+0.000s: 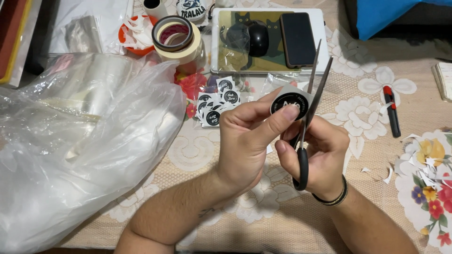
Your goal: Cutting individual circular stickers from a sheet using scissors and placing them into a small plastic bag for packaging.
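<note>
My left hand (249,136) pinches a round black sticker with a white paper border (290,99) between thumb and fingers, held above the table. My right hand (315,155) grips black-handled scissors (310,101), whose blades are open and point up and away, with the sticker's right edge between them. A pile of several similar black round stickers (216,101) lies on the lace tablecloth just beyond my left hand.
A big crumpled clear plastic bag (80,141) fills the left side. Rolls of tape (176,37), an orange bowl of scraps (134,33), a tablet (245,42) with a phone (297,37) and a mouse (258,38) lie at the back. A red-black pen (391,110) and paper scraps (423,164) are at the right.
</note>
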